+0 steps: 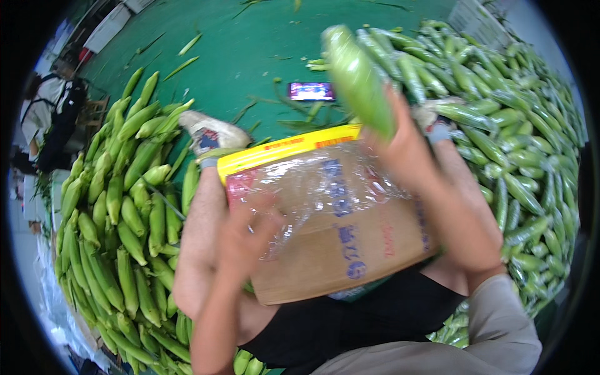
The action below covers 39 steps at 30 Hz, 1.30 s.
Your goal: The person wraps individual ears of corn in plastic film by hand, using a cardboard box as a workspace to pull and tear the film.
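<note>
In my right hand (398, 145) is a husk-on ear of corn (356, 77) in shiny clear film, raised above the far edge of a cardboard box (318, 255). Both hand and ear are blurred by motion. The box lies across my lap and bears printed writing. Loose, wrinkled cling film (300, 187) covers its far part, up to a yellow strip (281, 149) with red print along that edge. My left hand (248, 234) is over the film's left side. Its fingers are too blurred to show whether they pinch the film.
Unwrapped ears of corn (126, 225) are heaped at my left, film-wrapped ears (515, 140) at my right. A lit phone (311, 91) lies on the green floor (253, 51) among husk scraps. Another person (54, 112) is at the far left. A white crate (478, 23) stands beyond the wrapped heap.
</note>
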Tool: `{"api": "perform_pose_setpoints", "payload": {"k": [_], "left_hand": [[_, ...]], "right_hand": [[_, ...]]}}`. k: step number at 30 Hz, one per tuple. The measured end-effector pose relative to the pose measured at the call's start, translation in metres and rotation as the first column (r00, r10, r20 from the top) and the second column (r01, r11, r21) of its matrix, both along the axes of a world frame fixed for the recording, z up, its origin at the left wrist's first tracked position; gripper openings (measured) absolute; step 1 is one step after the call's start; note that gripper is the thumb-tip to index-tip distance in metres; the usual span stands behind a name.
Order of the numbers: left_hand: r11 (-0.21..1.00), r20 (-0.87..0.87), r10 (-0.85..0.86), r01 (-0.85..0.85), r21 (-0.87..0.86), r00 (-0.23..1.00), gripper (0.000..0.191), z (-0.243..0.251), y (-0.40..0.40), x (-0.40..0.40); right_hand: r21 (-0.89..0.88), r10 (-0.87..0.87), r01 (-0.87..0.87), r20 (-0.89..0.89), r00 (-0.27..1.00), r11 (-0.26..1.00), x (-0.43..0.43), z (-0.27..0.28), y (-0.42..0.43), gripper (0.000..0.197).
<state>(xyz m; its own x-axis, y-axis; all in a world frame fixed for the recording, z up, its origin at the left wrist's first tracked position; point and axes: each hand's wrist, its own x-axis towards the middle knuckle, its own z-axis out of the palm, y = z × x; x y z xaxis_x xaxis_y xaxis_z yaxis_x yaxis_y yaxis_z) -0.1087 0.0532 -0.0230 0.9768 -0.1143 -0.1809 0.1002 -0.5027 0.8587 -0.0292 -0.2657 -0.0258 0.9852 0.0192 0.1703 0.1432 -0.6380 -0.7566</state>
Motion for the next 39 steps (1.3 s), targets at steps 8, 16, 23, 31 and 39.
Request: {"api": "perform_pose_setpoints", "payload": {"k": [8, 16, 23, 31, 39], "left_hand": [[0.570, -0.411, 0.247, 0.212, 0.794, 0.878, 0.068, -0.224, 0.293, 0.118], [0.837, -0.134, 0.372, -0.270, 0.476, 0.918, 0.071, -0.203, 0.236, 0.127], [0.950, 0.560, -0.188, 0.005, 0.312, 0.807, 0.076, 0.041, -0.008, 0.083], [0.738, 0.388, -0.494, 0.139, 0.661, 0.778, 0.056, -0.006, -0.109, 0.034], [0.813, 0.257, -0.480, 0.316, 0.488, 0.839, 0.055, 0.001, -0.099, 0.035]], "right_hand": [[-0.783, -0.139, 0.063, -0.030, 0.990, 0.619, 0.286, -0.151, -0.108, 0.080], [-0.542, -0.076, 0.026, -0.070, 0.995, 0.840, 0.236, -0.138, -0.129, 0.075], [-0.173, 0.377, -0.442, -0.313, 0.872, 0.880, -0.046, 0.006, -0.099, 0.063], [-0.375, 0.297, -0.165, 0.327, 0.897, 0.912, -0.105, -0.060, -0.082, 0.014], [-0.197, 0.224, -0.163, 0.343, 0.912, 0.967, -0.084, -0.013, -0.055, 0.026]]}}
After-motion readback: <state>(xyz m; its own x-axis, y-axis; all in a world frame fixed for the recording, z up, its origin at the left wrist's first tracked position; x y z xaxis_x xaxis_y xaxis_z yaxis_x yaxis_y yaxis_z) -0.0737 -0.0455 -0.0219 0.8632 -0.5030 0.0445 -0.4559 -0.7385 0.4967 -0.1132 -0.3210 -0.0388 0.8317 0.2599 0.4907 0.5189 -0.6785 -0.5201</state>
